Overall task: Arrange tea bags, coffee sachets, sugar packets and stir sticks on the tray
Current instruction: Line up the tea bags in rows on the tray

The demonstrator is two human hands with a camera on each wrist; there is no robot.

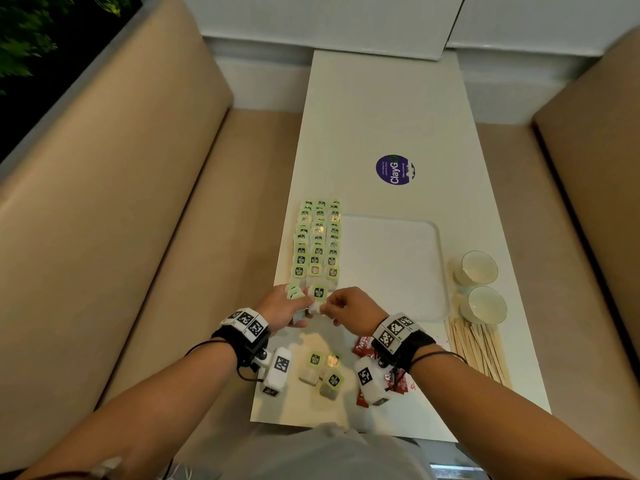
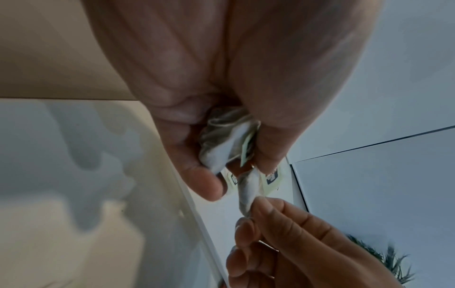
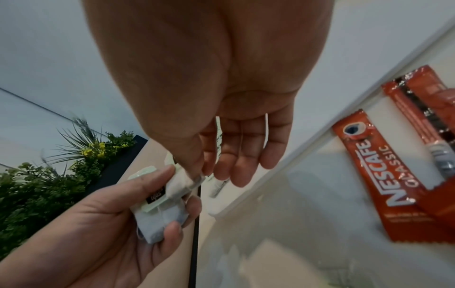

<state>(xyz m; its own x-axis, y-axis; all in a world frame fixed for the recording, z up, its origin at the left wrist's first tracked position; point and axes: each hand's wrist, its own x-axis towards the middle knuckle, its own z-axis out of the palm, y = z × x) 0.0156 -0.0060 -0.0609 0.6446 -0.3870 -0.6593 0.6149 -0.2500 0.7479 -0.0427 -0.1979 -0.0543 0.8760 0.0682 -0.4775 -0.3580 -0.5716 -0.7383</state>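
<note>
Green-tagged tea bags (image 1: 318,244) lie in three columns along the left side of the white tray (image 1: 391,268); whether they rest on it or beside it I cannot tell. At the near end of the columns my left hand (image 1: 298,303) grips a small bunch of tea bags (image 2: 221,144). My right hand (image 1: 329,304) pinches one tea bag (image 3: 182,183) of that bunch between thumb and forefinger, its other fingers straight. Three loose tea bags (image 1: 322,372) lie near the front edge. Red coffee sachets (image 3: 369,175) lie under my right wrist. Wooden stir sticks (image 1: 478,351) are piled right of them.
Two pale cups (image 1: 476,268) (image 1: 485,304) stand right of the tray. A round purple sticker (image 1: 394,169) sits on the white table (image 1: 381,98) beyond it. Tan bench seats (image 1: 138,202) flank the table on both sides.
</note>
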